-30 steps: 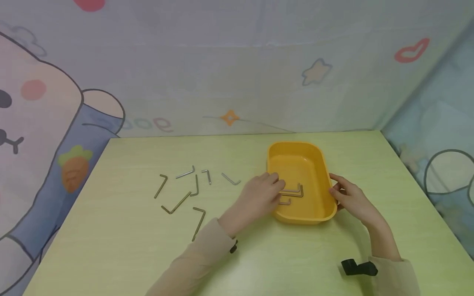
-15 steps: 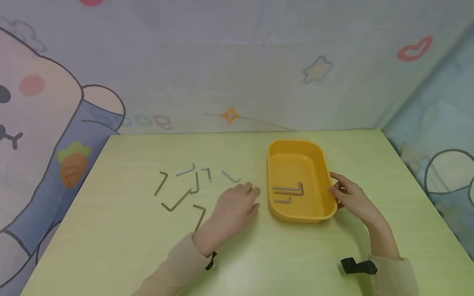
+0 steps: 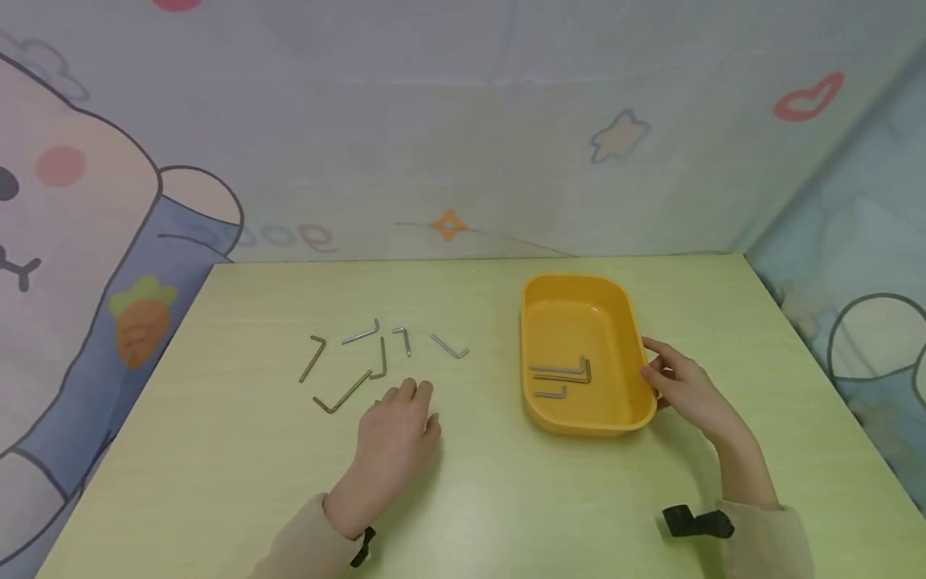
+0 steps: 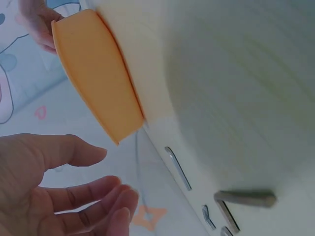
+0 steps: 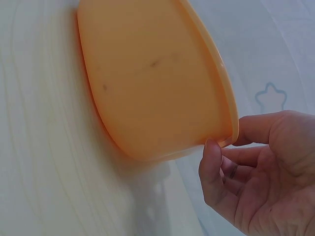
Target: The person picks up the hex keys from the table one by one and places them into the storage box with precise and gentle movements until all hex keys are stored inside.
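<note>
Holding the right rim of the orange tray (image 3: 637, 354), the right hand (image 3: 683, 390) has its thumb on the lip and fingers curled at the wall. Three hex keys (image 3: 563, 375), thin L-shaped steel rods, lie inside the tray. Left of the tray, the left hand (image 3: 396, 426) hovers with relaxed fingers, apparently holding nothing, beside loose hex keys (image 3: 362, 362) on the table (image 3: 506, 498).

Beige long sleeves (image 3: 304, 539), a black strap (image 3: 359, 547) at each wrist.
</note>
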`<move>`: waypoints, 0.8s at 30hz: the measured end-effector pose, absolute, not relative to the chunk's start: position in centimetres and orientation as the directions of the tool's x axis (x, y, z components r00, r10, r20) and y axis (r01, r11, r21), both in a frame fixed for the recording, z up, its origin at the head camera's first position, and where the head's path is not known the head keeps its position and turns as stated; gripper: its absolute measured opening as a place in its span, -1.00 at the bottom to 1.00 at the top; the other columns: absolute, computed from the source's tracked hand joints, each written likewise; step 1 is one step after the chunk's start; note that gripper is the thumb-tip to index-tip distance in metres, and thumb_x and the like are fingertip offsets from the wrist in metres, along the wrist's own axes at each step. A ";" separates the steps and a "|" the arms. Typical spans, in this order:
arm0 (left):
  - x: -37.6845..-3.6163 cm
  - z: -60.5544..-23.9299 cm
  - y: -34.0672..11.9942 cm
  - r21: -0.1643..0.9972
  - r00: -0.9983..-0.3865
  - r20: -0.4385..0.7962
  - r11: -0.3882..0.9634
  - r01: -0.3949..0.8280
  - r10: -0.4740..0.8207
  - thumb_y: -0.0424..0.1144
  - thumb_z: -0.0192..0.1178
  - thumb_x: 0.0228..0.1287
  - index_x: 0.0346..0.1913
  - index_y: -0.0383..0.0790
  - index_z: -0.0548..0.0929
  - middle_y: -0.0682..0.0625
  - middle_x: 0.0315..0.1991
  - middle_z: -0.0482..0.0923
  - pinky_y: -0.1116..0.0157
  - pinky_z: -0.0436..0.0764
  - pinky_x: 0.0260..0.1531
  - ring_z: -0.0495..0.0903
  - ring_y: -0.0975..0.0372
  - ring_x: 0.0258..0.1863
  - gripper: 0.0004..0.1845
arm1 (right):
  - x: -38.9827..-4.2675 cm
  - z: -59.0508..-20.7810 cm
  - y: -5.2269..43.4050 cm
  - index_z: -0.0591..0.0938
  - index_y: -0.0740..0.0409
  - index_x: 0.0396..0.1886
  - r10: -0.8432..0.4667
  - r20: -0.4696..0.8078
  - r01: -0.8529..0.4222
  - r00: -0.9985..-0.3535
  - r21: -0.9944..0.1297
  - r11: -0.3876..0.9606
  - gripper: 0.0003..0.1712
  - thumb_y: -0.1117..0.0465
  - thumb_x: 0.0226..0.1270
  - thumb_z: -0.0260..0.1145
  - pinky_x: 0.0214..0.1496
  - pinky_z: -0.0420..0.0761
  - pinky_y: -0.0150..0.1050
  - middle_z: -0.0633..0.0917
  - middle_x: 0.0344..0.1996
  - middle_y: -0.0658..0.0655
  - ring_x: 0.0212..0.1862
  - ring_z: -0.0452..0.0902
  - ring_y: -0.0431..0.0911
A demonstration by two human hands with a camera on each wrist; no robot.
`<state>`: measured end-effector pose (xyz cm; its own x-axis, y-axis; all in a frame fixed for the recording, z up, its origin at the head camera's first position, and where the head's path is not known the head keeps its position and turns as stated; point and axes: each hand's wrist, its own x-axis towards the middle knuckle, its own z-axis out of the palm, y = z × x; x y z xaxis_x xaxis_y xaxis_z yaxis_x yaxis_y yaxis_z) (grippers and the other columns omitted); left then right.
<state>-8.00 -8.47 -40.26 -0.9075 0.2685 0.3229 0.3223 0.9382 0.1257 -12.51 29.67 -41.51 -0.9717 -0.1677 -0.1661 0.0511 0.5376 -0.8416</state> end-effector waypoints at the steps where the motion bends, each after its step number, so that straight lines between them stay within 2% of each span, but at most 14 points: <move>1: -7.9 -40.3 -8.7 0.122 -0.912 0.317 0.942 0.313 0.261 -0.34 0.34 0.00 -0.32 -0.27 0.57 0.00 -0.54 0.42 0.41 0.23 -0.75 0.29 0.24 -0.66 -0.82 | -12.5 -41.5 29.7 0.06 0.30 0.49 -0.168 -0.167 0.052 -0.972 -0.841 0.539 -0.33 0.12 0.53 -0.01 -0.34 0.64 -0.29 0.39 -0.18 0.19 -0.34 0.48 -0.24; 8: -7.7 -41.0 -10.4 0.069 -0.912 0.326 0.956 0.285 0.249 -0.40 0.28 -0.06 -0.49 -0.25 0.43 -0.01 -0.63 0.31 0.39 0.15 -0.79 0.19 0.24 -0.71 -0.81 | -12.5 -41.4 29.6 0.06 0.29 0.49 -0.165 -0.172 0.055 -0.971 -0.837 0.545 -0.33 0.12 0.53 -0.02 -0.33 0.64 -0.30 0.39 -0.17 0.21 -0.33 0.48 -0.23; 16: -8.0 -41.8 -11.8 0.037 -0.942 0.210 0.961 0.275 0.261 -0.41 0.27 -0.07 -0.39 -0.29 0.44 -0.05 -0.58 0.36 0.33 0.22 -0.79 0.25 0.20 -0.70 -0.80 | -12.5 -41.3 29.6 0.05 0.31 0.49 -0.169 -0.164 0.048 -0.972 -0.841 0.539 -0.33 0.13 0.53 -0.01 -0.33 0.64 -0.29 0.40 -0.17 0.21 -0.33 0.50 -0.24; 24: -8.5 -42.5 -12.3 0.022 -0.936 0.175 0.949 0.314 0.305 -0.46 0.23 -0.07 -0.33 -0.30 0.43 -0.08 -0.56 0.38 0.30 0.26 -0.79 0.27 0.19 -0.69 -0.78 | -12.4 -41.2 29.5 0.06 0.34 0.48 -0.170 -0.160 0.044 -0.972 -0.842 0.538 -0.33 0.14 0.52 -0.01 -0.33 0.65 -0.29 0.40 -0.18 0.23 -0.33 0.50 -0.24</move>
<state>-8.51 -12.35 -42.52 -0.9361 0.3052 0.1750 0.3137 0.9493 0.0221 -12.40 29.48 -41.22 -0.9724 -0.1700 -0.1596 0.0440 0.5383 -0.8416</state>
